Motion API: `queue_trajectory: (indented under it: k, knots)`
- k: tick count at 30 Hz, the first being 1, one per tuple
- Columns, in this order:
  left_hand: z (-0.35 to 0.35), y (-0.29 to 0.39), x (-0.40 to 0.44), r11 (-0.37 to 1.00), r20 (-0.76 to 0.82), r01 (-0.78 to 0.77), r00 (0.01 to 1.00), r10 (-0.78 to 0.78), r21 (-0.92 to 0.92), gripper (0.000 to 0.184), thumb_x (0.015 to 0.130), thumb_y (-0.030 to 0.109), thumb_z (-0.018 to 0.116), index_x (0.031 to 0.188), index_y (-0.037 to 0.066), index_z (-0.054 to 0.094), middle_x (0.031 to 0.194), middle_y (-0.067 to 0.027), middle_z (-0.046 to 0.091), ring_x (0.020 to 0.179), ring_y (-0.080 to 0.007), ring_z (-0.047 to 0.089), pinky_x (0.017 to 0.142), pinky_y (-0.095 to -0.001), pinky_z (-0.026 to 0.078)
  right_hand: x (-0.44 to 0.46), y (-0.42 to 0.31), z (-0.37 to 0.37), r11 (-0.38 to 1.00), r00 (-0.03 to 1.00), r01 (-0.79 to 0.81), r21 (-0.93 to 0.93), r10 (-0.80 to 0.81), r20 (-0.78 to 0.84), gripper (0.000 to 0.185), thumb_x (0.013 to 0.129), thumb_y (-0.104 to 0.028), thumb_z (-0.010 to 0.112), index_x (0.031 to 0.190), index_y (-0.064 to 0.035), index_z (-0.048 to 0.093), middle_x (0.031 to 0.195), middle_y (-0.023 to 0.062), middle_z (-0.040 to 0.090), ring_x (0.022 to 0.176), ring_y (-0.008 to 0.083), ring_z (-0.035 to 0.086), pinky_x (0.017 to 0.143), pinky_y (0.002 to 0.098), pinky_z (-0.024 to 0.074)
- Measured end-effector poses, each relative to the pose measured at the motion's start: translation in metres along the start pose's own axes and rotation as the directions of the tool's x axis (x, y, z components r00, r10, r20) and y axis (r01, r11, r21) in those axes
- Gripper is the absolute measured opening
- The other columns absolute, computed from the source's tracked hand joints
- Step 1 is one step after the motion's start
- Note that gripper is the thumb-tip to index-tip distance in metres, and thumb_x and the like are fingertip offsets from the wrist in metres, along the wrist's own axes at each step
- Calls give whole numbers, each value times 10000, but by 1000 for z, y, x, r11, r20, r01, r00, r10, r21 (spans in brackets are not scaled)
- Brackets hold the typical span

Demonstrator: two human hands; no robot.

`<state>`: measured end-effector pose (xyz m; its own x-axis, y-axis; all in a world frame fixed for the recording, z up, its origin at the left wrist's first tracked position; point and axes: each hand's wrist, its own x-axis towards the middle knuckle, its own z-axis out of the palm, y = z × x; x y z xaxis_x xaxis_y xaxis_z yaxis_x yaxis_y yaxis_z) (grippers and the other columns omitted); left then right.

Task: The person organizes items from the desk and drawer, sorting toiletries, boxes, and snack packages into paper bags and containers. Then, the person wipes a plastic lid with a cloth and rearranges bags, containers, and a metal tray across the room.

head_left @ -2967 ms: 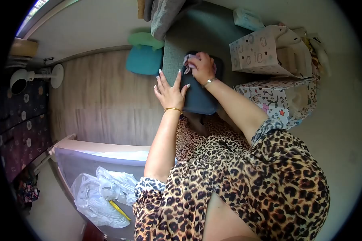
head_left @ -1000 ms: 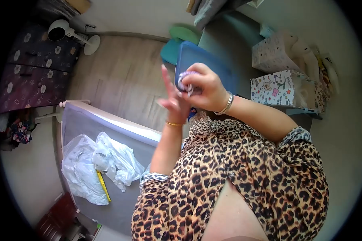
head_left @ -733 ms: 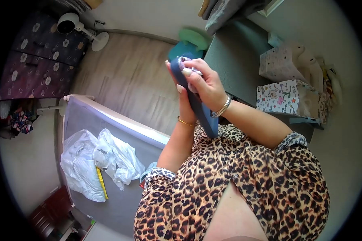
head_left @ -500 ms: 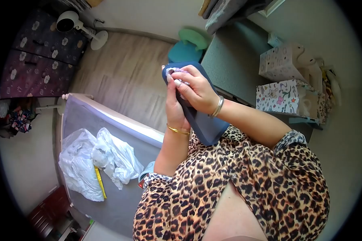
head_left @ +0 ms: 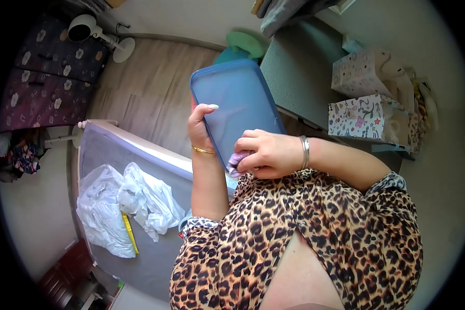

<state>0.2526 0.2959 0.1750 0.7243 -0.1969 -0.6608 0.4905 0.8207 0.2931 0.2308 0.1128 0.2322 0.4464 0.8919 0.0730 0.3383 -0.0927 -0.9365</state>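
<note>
A blue translucent rectangular lid or shallow tray (head_left: 237,98) is held up in front of me, its broad face toward the camera. My left hand (head_left: 201,124) grips its left edge, thumb on the face and the other fingers mostly hidden behind. A crumpled purple and white cloth (head_left: 238,163) is bunched in my right hand (head_left: 271,154), at the blue piece's lower edge, close to my leopard-print clothing.
A grey-topped table (head_left: 305,72) stands ahead, with patterned paper bags (head_left: 356,118) to its right. Behind the blue piece is a teal and green chair (head_left: 245,44). White plastic bags (head_left: 106,217) lie on a grey netted surface (head_left: 165,268) at left. A white fan (head_left: 82,28) stands far left.
The blue piece has turned from a slant to show its broad face. My right hand has moved with the cloth from its top end to its lower edge. My left hand has shifted left.
</note>
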Motion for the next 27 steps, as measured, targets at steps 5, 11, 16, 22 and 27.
queue_trajectory:
  k: [5,11,16,22,27]
  knots:
    - [14,6,1,985,185,-59,982,28,161,694,624,-2,455,1313,57,400,1198,-151,513,1104,-286,525,950,-381,442,2,14,-46,970,905,-140,-201,43,-423,225,702,-107,632,926,-116,648,859,77,518,819,255,506,736,353,433]
    - [41,-12,-9,918,249,-151,967,60,367,826,549,-67,441,1363,6,318,1272,-130,475,1208,-257,464,1018,-347,383,47,47,-58,677,799,-308,-669,-198,-568,251,755,-128,562,998,-121,624,970,61,515,896,243,512,787,359,425]
    - [52,-16,-27,966,325,-133,944,55,223,823,577,-71,439,1383,6,287,1301,-168,455,1237,-297,437,980,-404,437,4,66,-62,655,823,-370,-659,-98,-560,220,767,-131,549,975,-93,610,964,78,529,907,235,518,791,358,434]
    - [51,-19,-19,903,270,-145,962,34,405,774,598,-75,437,1358,-5,313,1276,-151,468,1159,-275,504,946,-374,462,34,36,-66,723,785,-286,-629,-200,-587,228,741,-55,568,967,-48,594,1004,103,533,898,269,529,807,367,451]
    - [66,-15,-27,913,309,-118,951,-9,391,740,579,-82,393,1316,-33,340,1219,-161,494,1101,-275,540,939,-380,469,28,30,-76,709,850,-203,-676,-216,-481,260,734,-79,569,991,-52,596,1003,98,520,895,255,520,818,347,437]
